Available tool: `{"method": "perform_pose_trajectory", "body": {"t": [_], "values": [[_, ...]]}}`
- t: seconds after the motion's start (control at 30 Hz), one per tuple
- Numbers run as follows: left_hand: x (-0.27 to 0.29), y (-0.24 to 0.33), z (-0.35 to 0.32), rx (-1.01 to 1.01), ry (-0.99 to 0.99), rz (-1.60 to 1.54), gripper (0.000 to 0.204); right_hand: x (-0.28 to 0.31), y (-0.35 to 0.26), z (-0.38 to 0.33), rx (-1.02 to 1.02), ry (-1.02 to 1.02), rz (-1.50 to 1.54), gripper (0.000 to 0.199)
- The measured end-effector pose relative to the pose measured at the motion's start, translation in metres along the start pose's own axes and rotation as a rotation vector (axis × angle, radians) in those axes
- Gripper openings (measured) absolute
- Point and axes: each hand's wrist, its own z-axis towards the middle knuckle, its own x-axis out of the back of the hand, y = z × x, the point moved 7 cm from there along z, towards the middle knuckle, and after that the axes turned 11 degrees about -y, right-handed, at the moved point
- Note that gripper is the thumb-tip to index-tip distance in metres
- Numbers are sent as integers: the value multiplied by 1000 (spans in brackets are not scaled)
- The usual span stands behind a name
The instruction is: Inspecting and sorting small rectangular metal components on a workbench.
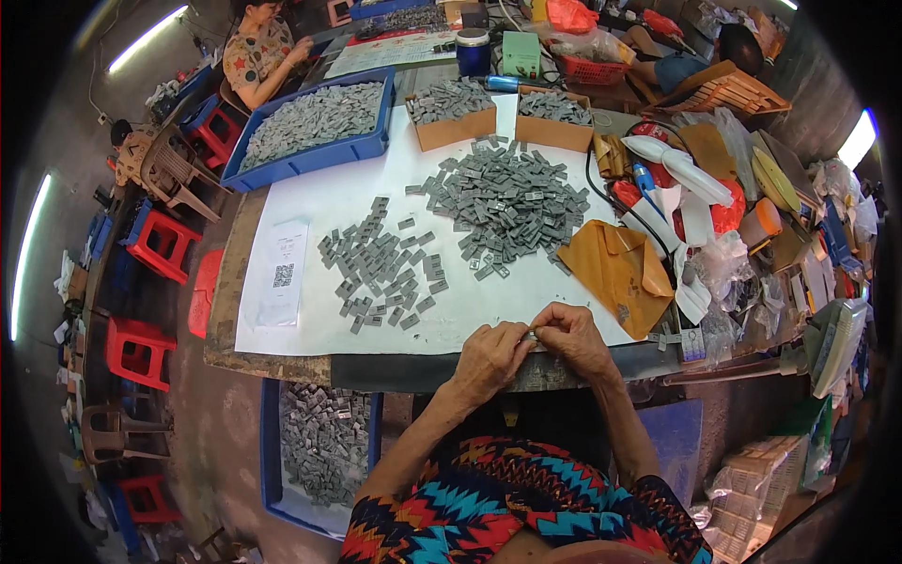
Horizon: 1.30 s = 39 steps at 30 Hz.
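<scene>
My left hand [490,357] and my right hand [575,336] meet at the table's near edge, fingertips pinched together on one small grey part [532,331]. Both hands grip it; most of it is hidden by my fingers. On the white sheet [310,207] beyond lie two heaps of the same small grey parts: a bigger heap [507,202] straight ahead and a smaller, looser heap [381,268] to the left.
A blue tray [310,127] of grey parts and two cardboard boxes [451,113] stand at the back. Another blue tray [319,451] of parts sits on the floor, lower left. A brown envelope [615,268] and plastic bags crowd the right. Another person sits at the far left.
</scene>
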Motion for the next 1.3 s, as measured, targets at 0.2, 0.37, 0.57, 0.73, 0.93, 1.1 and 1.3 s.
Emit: {"method": "perform_pose_trajectory", "body": {"t": [0.2,0.37,0.57,0.73,0.93,1.1,1.3], "values": [[-7,1,-1,-36,-9,2,20,-1,-2,-4,11,-26,-23,6],[-8,6,-3,-67,21,-16,20,-1,0,-6,22,-36,14,5],[-2,9,0,-96,15,92,15,-2,3,-6,19,-44,128,6],[2,7,-4,-65,46,98,15,-5,4,-3,5,-46,118,8],[4,12,-9,-29,33,90,18,-12,-3,-7,52,-14,61,8],[8,13,-14,-25,99,20,19,-14,-3,-8,51,31,-50,7],[11,3,-15,-9,101,55,17,-16,-1,-2,23,70,-59,9]]}}
